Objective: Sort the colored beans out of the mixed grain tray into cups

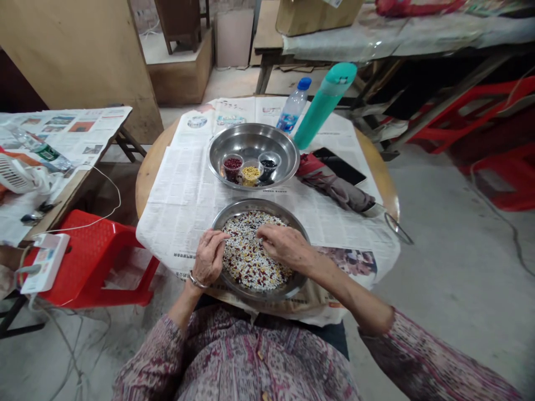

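Observation:
A round metal tray [301, 227] close to my body holds a mix of white grains [246, 253] with red, yellow and black beans. My left hand [209, 255] is at the tray's left rim, its fingers bent together over the edge; whatever they hold is hidden. Over the grains on the right, my right hand [284, 245] has its fingertips pinched together, and I cannot make out what is in them. Behind the tray, a metal basin [288, 150] contains a cup of red beans [233, 165], a cup of yellow beans [251, 175] and a cup of black beans [268, 165].
Newspaper [167, 189] covers the round table. At its back right stand a water bottle [293, 106] and a teal bottle [324, 108]. A folded umbrella [334, 181] lies by a dark phone [340, 166]. A red stool [92, 262] with a power strip [45, 263] is at left.

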`<state>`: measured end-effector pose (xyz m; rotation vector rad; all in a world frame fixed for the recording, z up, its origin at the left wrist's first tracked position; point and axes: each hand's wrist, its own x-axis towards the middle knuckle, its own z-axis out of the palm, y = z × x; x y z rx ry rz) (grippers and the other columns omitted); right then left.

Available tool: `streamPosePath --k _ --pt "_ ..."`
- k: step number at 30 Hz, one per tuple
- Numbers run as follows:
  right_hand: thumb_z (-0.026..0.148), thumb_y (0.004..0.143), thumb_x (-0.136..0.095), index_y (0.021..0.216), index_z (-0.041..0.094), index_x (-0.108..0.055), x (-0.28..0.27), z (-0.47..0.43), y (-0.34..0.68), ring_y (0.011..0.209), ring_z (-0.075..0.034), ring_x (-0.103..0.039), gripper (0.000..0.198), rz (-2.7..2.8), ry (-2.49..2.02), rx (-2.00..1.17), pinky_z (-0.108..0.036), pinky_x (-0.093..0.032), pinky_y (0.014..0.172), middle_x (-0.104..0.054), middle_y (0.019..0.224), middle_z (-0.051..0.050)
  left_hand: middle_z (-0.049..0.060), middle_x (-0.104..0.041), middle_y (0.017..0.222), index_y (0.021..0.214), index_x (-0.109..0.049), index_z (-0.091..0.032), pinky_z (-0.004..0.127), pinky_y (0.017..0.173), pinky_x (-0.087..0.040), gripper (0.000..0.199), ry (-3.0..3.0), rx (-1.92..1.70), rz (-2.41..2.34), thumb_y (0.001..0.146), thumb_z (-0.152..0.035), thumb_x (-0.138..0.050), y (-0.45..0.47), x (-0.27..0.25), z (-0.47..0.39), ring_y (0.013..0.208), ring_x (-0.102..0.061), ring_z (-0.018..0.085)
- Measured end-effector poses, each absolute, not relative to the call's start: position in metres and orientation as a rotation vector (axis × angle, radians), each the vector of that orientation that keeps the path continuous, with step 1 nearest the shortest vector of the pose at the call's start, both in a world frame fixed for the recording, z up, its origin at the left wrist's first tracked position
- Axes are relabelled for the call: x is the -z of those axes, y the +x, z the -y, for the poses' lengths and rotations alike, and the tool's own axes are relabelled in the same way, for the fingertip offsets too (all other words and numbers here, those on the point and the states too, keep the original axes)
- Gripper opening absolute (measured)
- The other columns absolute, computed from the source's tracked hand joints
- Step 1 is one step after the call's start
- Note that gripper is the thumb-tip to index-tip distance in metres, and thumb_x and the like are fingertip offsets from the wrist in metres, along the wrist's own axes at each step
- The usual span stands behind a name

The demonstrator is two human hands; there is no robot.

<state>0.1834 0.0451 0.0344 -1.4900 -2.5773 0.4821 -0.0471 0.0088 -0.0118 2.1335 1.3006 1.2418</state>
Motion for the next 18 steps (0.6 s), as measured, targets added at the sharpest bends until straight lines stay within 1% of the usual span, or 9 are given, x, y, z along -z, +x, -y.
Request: streamPosePath --k 2,5,7,9,12,15,18 --pt "0.014 0.083 -0.053 0.089 0.022 -0.067 -0.047 -0.054 0.184 0.076 -0.017 -0.063 0.018 2.439 -1.550 -0.497 -0.028 -0.042 0.067 -0.071 0.083 -0.003 0.007 -0.066 0.104 0.108 -0.063 -0.019 0.042 0.105 -0.042 0.021 2.136 -1.233 -1.307 0.098 -0.016 -0.045 -0.047 0.010 -0.009 0.104 -0.058 0.019" --pt "0.023 0.085 -0.054 0.088 0.024 -0.071 -0.070 -0.080 0.188 0.068 -0.017 -0.063 0.017 2.169 -1.668 -0.449 -0.029 -0.042 0.063 -0.073 0.080 -0.002 0.007 -0.066 0.103 0.107 -0.063 -0.019 0.042 0.104 -0.043 0.021 2.137 -1.223 -1.324 0.097 -0.016 -0.045 -0.047 0.008 -0.008 0.103 -0.059 0.019" --pt "0.030 0.087 -0.053 0.092 0.024 -0.073 -0.083 -0.104 0.192 0.071 -0.019 -0.065 0.021 1.989 -1.726 -0.339 -0.031 -0.044 0.065 -0.074 0.083 -0.004 0.007 -0.066 0.103 0.107 -0.064 -0.019 0.042 0.104 -0.044 0.021 2.139 -1.219 -1.332 0.097 -0.017 -0.045 -0.047 0.008 -0.008 0.103 -0.060 0.019" --pt "0.033 0.088 -0.053 0.099 0.025 -0.074 -0.093 -0.131 0.195 0.078 -0.022 -0.065 0.025 1.885 -1.783 -0.226 -0.034 -0.046 0.069 -0.075 0.088 -0.007 0.007 -0.066 0.103 0.107 -0.063 -0.020 0.042 0.106 -0.043 0.021 2.142 -1.216 -1.337 0.097 -0.017 -0.045 -0.048 0.009 -0.008 0.103 -0.060 0.019" --pt "0.029 0.086 -0.055 0.097 0.023 -0.076 -0.100 -0.173 0.197 0.088 -0.025 -0.065 0.024 1.896 -1.894 -0.151 -0.039 -0.048 0.074 -0.075 0.095 -0.010 0.007 -0.067 0.103 0.107 -0.063 -0.020 0.043 0.107 -0.041 0.021 2.154 -1.213 -1.339 0.097 -0.016 -0.045 -0.048 0.011 -0.009 0.104 -0.060 0.019" --pt "0.022 0.081 -0.060 0.093 0.021 -0.077 -0.100 -0.205 0.196 0.092 -0.026 -0.065 0.021 1.967 -2.011 -0.216 -0.040 -0.048 0.077 -0.074 0.096 -0.011 0.006 -0.067 0.104 0.108 -0.062 -0.020 0.042 0.108 -0.041 0.021 2.164 -1.203 -1.344 0.098 -0.016 -0.045 -0.049 0.011 -0.009 0.104 -0.060 0.019" --pt "0.019 0.079 -0.061 0.094 0.017 -0.077 -0.097 -0.223 0.192 0.094 -0.024 -0.064 0.023 2.020 -2.062 -0.276 -0.037 -0.047 0.078 -0.073 0.097 -0.013 0.006 -0.066 0.105 0.109 -0.062 -0.020 0.041 0.107 -0.042 0.020 2.161 -1.189 -1.340 0.097 -0.016 -0.046 -0.050 0.010 -0.008 0.104 -0.060 0.018"
